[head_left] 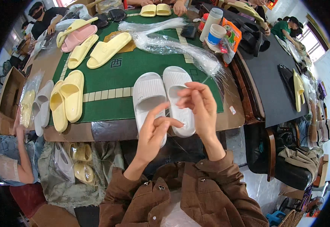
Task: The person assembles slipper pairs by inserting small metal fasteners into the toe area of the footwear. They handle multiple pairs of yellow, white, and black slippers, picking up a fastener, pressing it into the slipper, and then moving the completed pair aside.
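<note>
A pair of white slide sandals lies side by side at the table's front edge, toes away from me: the left slide (pixel 148 90) and the right slide (pixel 177 77). Over the left slide's heel is my left hand (pixel 154 130), its fingers apart, with one fingertip over the right slide's footbed. My right hand (pixel 201 104) hovers above the right slide, fingers bent and drawn together. Anything between them is too fine to make out. Beyond the slides, a bundle of clear plastic strands (pixel 153 27) spills from a clear bag (pixel 168 47).
Several yellow slides (pixel 108 51) and a pink slide (pixel 80 38) are on the green mat (pixel 108 81). Grey slides (pixel 42 106) lie at the table's left. A white cup (pixel 215 34) stands at the back right. Other people work around the tables; a black chair (pixel 290 170) is right.
</note>
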